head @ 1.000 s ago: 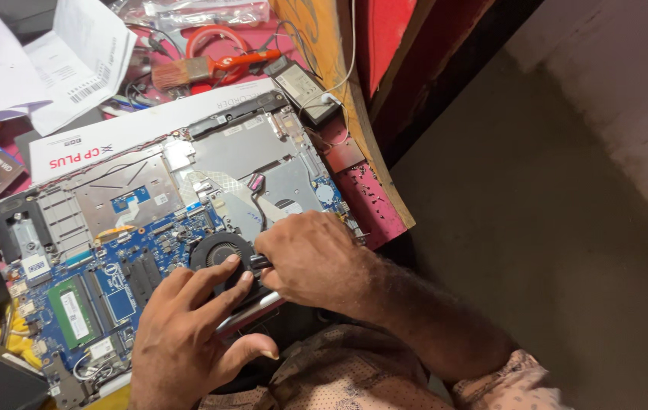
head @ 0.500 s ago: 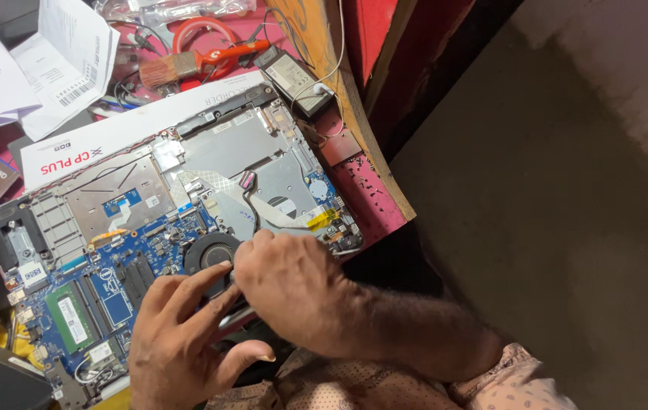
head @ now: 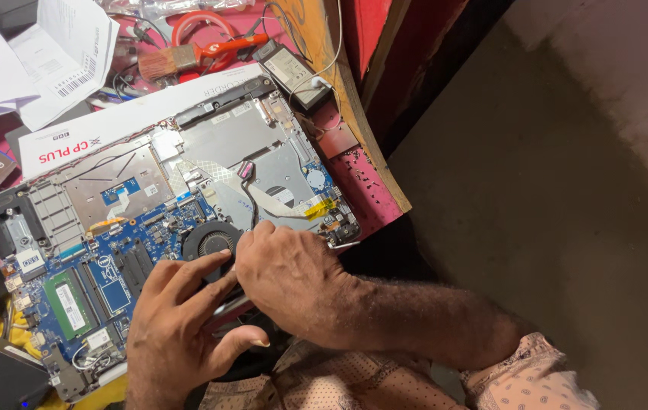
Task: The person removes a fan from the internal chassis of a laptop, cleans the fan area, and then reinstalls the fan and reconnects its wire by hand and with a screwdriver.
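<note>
Head view, laptop: an opened laptop [head: 187, 205] with its bottom cover off is lying on the red tabletop [head: 362, 178], its long axis running diagonally from the lower left up toward the upper right, the near long edge facing the person.
Head view, fan: a round black cooling fan [head: 206, 237] is sitting near the middle of the near edge, just beside both hands, with the blue circuit board [head: 123, 266] spreading to its left.
Head view, left hand: the left hand [head: 183, 330] is resting palm down over the laptop's near edge, fingers spread apart and pointing up toward the fan, thumb sticking out to the right; it is not clamping anything that can be seen.
Head view, right hand: the right hand [head: 293, 277] is lying knuckles up just right of the fan, fingers curled downward and pressing against the laptop's edge; whether they are closing on something underneath I cannot tell.
Head view, memory: a green memory stick [head: 69, 304] is sitting at the left end of the board.
Head view, surroundings: a white box [head: 111, 129] is lying along the laptop's far edge, a black power adapter [head: 293, 72] is sitting past the upper right corner, a brush with an orange handle [head: 195, 55] is lying beyond the box, and white papers [head: 43, 57] are piling up at the upper left.
</note>
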